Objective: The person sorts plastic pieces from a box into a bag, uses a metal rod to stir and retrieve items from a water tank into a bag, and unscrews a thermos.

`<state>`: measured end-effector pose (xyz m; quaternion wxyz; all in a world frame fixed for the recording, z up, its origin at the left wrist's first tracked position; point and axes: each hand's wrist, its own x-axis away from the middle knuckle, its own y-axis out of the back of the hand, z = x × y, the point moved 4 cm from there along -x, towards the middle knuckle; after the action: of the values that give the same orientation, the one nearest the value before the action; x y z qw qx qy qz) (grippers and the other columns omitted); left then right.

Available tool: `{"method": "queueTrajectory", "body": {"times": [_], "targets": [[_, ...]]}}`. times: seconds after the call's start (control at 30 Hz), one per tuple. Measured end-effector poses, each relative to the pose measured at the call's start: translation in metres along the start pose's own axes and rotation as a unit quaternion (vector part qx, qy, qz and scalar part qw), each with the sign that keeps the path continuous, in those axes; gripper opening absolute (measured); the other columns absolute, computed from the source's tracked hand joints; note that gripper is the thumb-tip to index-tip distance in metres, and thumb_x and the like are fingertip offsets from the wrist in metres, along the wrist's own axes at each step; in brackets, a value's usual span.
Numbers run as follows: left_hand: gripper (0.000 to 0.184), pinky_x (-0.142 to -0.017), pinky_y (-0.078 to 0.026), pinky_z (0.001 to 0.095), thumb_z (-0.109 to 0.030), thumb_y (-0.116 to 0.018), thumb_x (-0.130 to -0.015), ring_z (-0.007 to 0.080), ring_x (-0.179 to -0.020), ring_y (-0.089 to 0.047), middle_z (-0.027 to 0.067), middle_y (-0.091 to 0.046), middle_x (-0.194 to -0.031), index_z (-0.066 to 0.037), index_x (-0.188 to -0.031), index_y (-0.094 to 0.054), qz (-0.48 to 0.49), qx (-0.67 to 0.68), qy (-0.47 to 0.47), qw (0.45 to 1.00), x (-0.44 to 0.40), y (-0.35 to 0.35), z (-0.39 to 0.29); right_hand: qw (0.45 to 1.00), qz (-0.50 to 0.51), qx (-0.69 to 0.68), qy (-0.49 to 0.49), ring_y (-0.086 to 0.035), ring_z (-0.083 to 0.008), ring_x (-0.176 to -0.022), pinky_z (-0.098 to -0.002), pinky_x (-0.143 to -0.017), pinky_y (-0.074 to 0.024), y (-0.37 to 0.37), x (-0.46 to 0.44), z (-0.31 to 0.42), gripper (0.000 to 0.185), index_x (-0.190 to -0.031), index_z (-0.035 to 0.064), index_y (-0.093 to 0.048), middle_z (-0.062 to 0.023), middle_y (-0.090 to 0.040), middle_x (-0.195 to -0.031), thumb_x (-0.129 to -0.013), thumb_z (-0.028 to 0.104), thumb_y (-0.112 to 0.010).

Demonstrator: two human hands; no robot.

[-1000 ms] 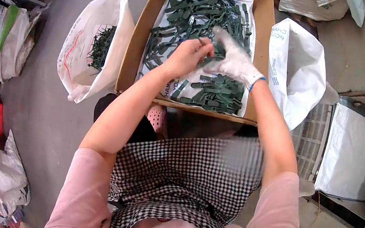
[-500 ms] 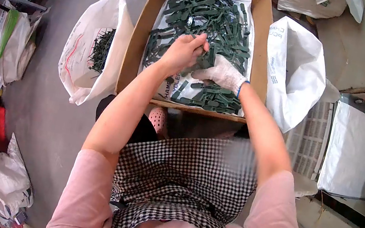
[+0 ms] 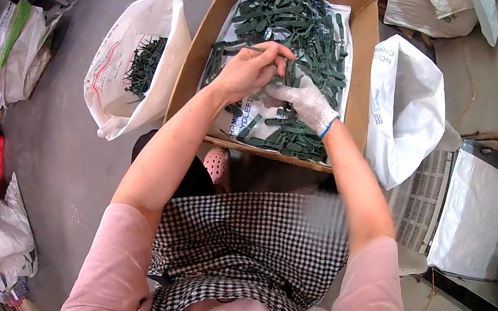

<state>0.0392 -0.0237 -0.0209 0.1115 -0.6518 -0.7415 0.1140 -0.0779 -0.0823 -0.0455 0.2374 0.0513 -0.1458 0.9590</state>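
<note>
My bare left hand is closed over the cardboard box, with a thin dark green strip sticking out past its fingers to the left. Close beside it, my right hand in a white knit glove grips a dark green flat plastic piece, held upright between thumb and fingers. The two hands' fingertips nearly meet; whether they touch is hard to see. Below them lie many dark green plastic pieces with flat paddle-like ends, heaped on a white printed sack that lines the box.
Left of the box stands an open white sack with thin green sticks inside. Another open white sack stands right of it. Further right is a white-covered block. More sacks line the left side.
A thin green strip now shows out of my left hand, whose fingers have shifted. The green piece in my right hand stands out more clearly. The whole view has shifted slightly.
</note>
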Motion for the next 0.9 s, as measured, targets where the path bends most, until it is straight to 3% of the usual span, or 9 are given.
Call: {"method": "queueTrajectory", "body": {"times": [0.23,0.3,0.37,0.47,0.57,0.63,0.83,0.87,0.9], "targets": [[0.031,-0.045,-0.026,0.0183,-0.026,-0.033,-0.101,0.0049,-0.046,-0.029,0.0020,-0.056,-0.083,-0.002,-0.107,-0.052,0.026,0.152,-0.016,0.988,-0.002,-0.006,0.000,0.998,0.002,0.053,-0.043,-0.059,-0.0120,-0.074,-0.0283,-0.069,-0.0505,0.001,0.004,0.003,0.042,-0.115,0.0059,-0.050,-0.0034,-0.061,-0.090,-0.076,0.004,-0.067],[0.031,-0.045,-0.026,0.0187,-0.026,-0.033,-0.101,0.0054,-0.045,-0.029,0.0026,-0.056,-0.083,-0.003,-0.105,-0.052,0.032,0.186,-0.011,0.982,-0.002,-0.008,-0.003,0.996,0.007,-0.090,-0.026,-0.060,-0.0119,-0.073,-0.0286,-0.068,-0.0501,-0.005,0.008,0.007,0.047,-0.117,0.0061,-0.049,-0.0052,-0.062,-0.092,-0.074,0.006,-0.068],[0.034,-0.038,-0.024,0.0207,-0.032,-0.031,-0.101,0.0064,-0.038,-0.027,0.0017,-0.057,-0.080,-0.006,-0.105,-0.052,0.012,0.239,-0.021,0.971,-0.002,-0.005,-0.008,0.997,0.011,-0.072,-0.026,-0.060,-0.0116,-0.069,-0.0279,-0.063,-0.0500,-0.002,0.008,0.014,0.045,-0.115,0.0055,-0.051,-0.0058,-0.063,-0.089,-0.074,0.009,-0.070],[0.032,-0.037,-0.022,0.0205,-0.031,-0.032,-0.101,0.0056,-0.036,-0.026,0.0005,-0.056,-0.080,-0.005,-0.104,-0.052,0.031,0.159,0.000,0.987,-0.006,0.006,-0.010,0.977,-0.047,0.197,-0.061,-0.060,-0.0115,-0.066,-0.0244,-0.058,-0.0496,0.004,0.011,0.030,0.036,-0.109,0.0035,-0.056,-0.0024,-0.064,-0.081,-0.075,0.007,-0.067],[0.030,-0.036,-0.021,0.0204,-0.028,-0.032,-0.101,0.0052,-0.035,-0.025,0.0011,-0.056,-0.079,-0.005,-0.102,-0.051,0.002,0.068,0.052,0.996,-0.004,0.005,-0.008,0.989,-0.033,0.147,0.009,-0.060,-0.0113,-0.067,-0.0248,-0.057,-0.0488,0.017,0.007,0.024,0.039,-0.110,0.0028,-0.055,-0.0036,-0.064,-0.083,-0.073,0.008,-0.067],[0.029,-0.036,-0.020,0.0198,-0.028,-0.032,-0.101,0.0052,-0.035,-0.025,0.0012,-0.056,-0.080,-0.006,-0.103,-0.050,0.032,0.226,0.045,0.973,-0.001,-0.008,-0.006,0.989,-0.033,0.134,0.054,-0.059,-0.0112,-0.066,-0.0248,-0.057,-0.0482,0.023,0.004,0.017,0.042,-0.110,0.0021,-0.055,-0.0040,-0.063,-0.085,-0.071,0.006,-0.068],[0.027,-0.037,-0.025,0.0206,-0.028,-0.035,-0.100,0.0057,-0.038,-0.030,0.0008,-0.055,-0.073,-0.007,-0.101,-0.051,0.049,0.235,0.103,0.965,0.001,-0.004,0.001,0.997,-0.003,0.071,-0.027,-0.055,-0.0120,-0.066,-0.0243,-0.063,-0.0461,0.024,0.005,0.012,0.045,-0.107,0.0028,-0.058,0.0010,-0.062,-0.081,-0.064,0.002,-0.071],[0.026,-0.038,-0.028,0.0222,-0.028,-0.038,-0.099,0.0076,-0.039,-0.034,0.0015,-0.055,-0.070,-0.006,-0.099,-0.052,0.054,0.215,0.133,0.966,0.000,0.002,0.004,0.978,-0.025,0.198,-0.053,-0.062,-0.0211,-0.069,-0.0334,-0.066,-0.0496,0.020,0.011,0.024,0.034,-0.099,0.0021,-0.060,-0.0059,-0.066,-0.080,-0.068,0.011,-0.070],[0.026,-0.038,-0.028,0.0222,-0.028,-0.038,-0.099,0.0076,-0.039,-0.034,0.0015,-0.055,-0.070,-0.006,-0.099,-0.052,0.050,0.217,0.132,0.966,-0.004,0.007,0.010,0.978,-0.021,0.198,-0.055,-0.062,-0.0211,-0.069,-0.0334,-0.066,-0.0496,0.020,0.010,0.021,0.034,-0.099,0.0021,-0.060,-0.0059,-0.066,-0.080,-0.068,0.011,-0.070]]}}
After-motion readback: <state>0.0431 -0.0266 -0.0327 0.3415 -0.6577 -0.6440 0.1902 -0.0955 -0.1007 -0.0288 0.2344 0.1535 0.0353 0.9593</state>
